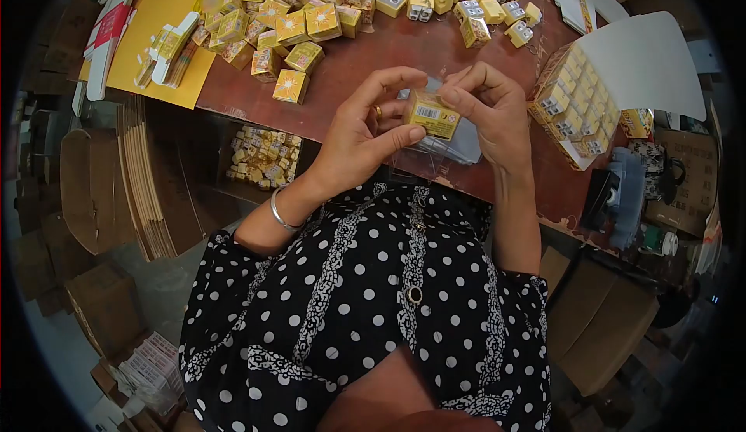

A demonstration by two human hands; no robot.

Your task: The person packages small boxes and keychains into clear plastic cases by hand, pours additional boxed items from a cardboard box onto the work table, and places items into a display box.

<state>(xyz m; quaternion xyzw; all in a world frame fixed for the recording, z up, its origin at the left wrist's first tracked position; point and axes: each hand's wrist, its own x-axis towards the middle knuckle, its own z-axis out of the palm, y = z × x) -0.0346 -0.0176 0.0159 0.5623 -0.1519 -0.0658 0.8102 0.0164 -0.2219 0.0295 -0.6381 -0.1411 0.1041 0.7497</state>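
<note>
A small yellow box [432,118] with a barcode on its face is held between my two hands, above the near edge of the table. My left hand [371,117] has its thumb along the box's lower left edge, with the fingers curled behind. With thumb and index finger, my right hand [497,109] pinches the upper right side. Clear plastic [435,88] shows at the top of the box; whether it wraps the box I cannot tell. Beneath the hands lies a stack of clear plastic pieces [464,146].
Many small yellow boxes [322,22] are heaped at the back of the red-brown table [373,51], beside small cream-yellow blocks [474,12]. An open display carton [575,102] filled with rows of blocks stands right. Below the table, another carton [264,156] holds more blocks.
</note>
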